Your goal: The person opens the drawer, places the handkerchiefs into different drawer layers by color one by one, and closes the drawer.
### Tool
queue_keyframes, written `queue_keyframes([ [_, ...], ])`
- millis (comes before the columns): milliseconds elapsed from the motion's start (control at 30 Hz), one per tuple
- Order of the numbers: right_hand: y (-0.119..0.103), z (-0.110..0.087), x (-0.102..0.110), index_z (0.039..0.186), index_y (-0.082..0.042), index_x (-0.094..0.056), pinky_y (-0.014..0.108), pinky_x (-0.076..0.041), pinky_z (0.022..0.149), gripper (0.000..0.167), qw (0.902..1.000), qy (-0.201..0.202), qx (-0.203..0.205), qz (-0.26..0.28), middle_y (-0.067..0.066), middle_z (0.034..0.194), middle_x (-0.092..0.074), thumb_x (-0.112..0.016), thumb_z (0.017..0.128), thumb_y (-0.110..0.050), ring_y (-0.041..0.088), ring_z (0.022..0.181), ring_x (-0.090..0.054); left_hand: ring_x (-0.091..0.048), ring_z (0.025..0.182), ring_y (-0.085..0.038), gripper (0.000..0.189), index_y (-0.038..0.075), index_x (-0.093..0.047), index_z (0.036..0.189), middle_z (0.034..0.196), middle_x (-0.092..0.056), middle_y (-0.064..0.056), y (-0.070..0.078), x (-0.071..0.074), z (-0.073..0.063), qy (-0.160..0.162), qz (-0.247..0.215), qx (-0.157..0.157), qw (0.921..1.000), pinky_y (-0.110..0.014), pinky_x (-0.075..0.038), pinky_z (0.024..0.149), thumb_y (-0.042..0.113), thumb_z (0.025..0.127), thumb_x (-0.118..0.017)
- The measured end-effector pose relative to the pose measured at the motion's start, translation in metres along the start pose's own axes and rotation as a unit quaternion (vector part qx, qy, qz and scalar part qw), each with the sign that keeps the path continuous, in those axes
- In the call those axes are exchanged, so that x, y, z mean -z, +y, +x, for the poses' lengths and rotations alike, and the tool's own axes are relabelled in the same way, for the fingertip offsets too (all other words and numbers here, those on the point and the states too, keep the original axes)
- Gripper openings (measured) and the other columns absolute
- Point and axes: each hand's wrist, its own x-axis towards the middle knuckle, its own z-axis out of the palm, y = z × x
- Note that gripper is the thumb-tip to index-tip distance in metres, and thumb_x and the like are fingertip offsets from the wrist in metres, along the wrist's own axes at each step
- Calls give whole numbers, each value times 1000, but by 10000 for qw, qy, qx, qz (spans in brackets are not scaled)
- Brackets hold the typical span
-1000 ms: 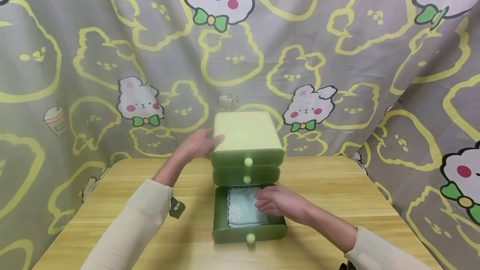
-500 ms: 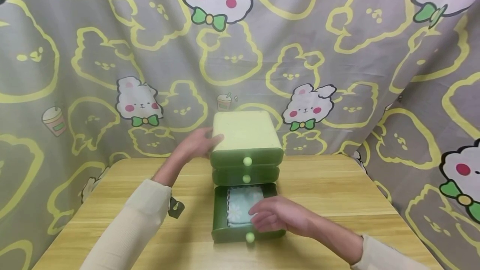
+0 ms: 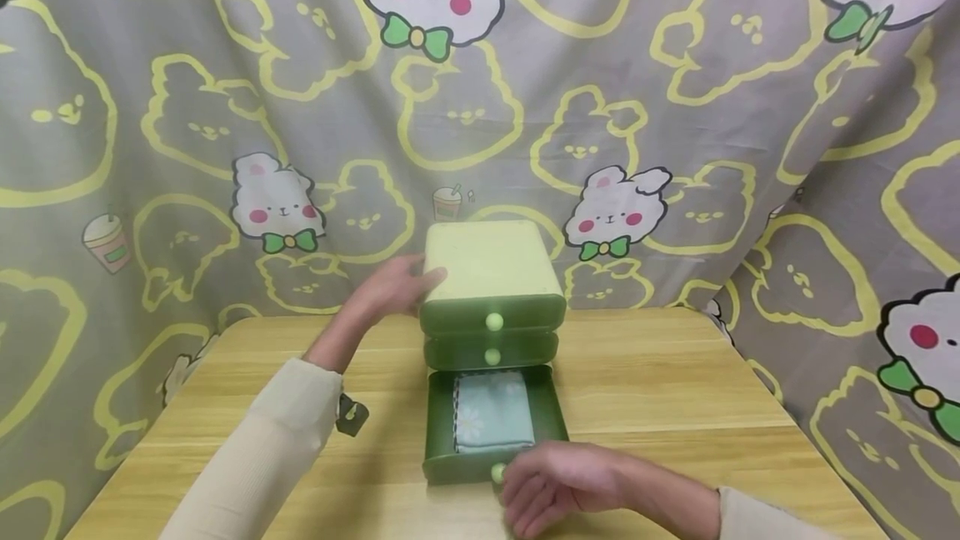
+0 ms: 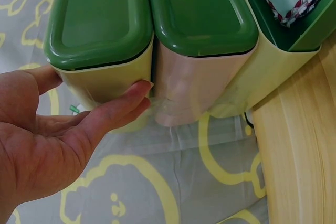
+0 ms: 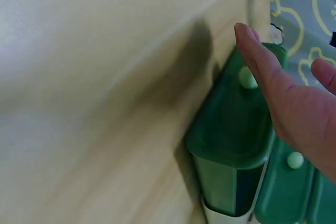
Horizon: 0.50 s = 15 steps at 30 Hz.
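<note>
A small three-drawer chest (image 3: 491, 261) with a pale yellow top and green drawer fronts stands on the table. Its bottom drawer (image 3: 453, 467) is pulled out, and a folded light-blue cloth (image 3: 493, 411) with a white flower and a braided edge lies inside. My left hand (image 3: 393, 284) rests on the upper left side, thumb at the top edge; in the left wrist view its fingers lie extended along the wall. My right hand (image 3: 562, 482) is in front of the drawer, close to its round knob (image 3: 498, 472), with nothing held. Whether it touches the front, I cannot tell.
The wooden table (image 3: 645, 407) extends on both sides of the chest. Behind it hangs a grey curtain (image 3: 465, 140) with cartoon animals. A dark strap piece (image 3: 351, 415) shows at the left wrist. The two upper drawers (image 3: 491, 350) are closed.
My right hand has moved from over the cloth, out of the drawer, towards me to the drawer's front. The cloth is now fully uncovered. The left hand has stayed in place.
</note>
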Motion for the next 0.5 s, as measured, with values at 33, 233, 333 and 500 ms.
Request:
queue_keyframes([
  [33, 3, 1, 0, 114, 12, -64, 36, -63, 82, 43, 10000, -25, -27, 59, 23, 102, -74, -55, 98, -26, 20, 82, -73, -72, 97, -30, 74, 9, -28, 161, 138, -59, -24, 0, 0, 0, -3, 10, -2, 10000, -52, -52, 102, 51, 104, -50],
  [233, 15, 5, -3, 119, 10, -60, 35, -62, 86, 44, 9989, 57, -272, 367, 20, 103, -74, -55, 98, -28, 20, 87, -73, -71, 99, -31, 74, 9, -27, 161, 140, -58, -24, 0, 0, 0, -41, -12, 48, 10000, -54, -50, 104, 51, 104, -50],
  [333, 20, 7, -6, 123, 10, -57, 40, -61, 91, 43, 9974, 207, -234, 642, 24, 107, -71, -57, 98, -26, 25, 93, -72, -71, 101, -32, 74, 10, -27, 161, 141, -57, -24, 1, 0, 0, -65, -33, 71, 9999, -53, -51, 104, 51, 104, -50],
  [500, 25, 11, -11, 126, 10, -53, 48, -58, 97, 43, 9911, 606, 42, 1180, 32, 113, -65, -60, 98, -22, 34, 99, -71, -70, 103, -33, 74, 9, -26, 161, 147, -52, -24, 2, 0, 1, -60, -46, 49, 10000, -52, -51, 104, 50, 104, -50],
])
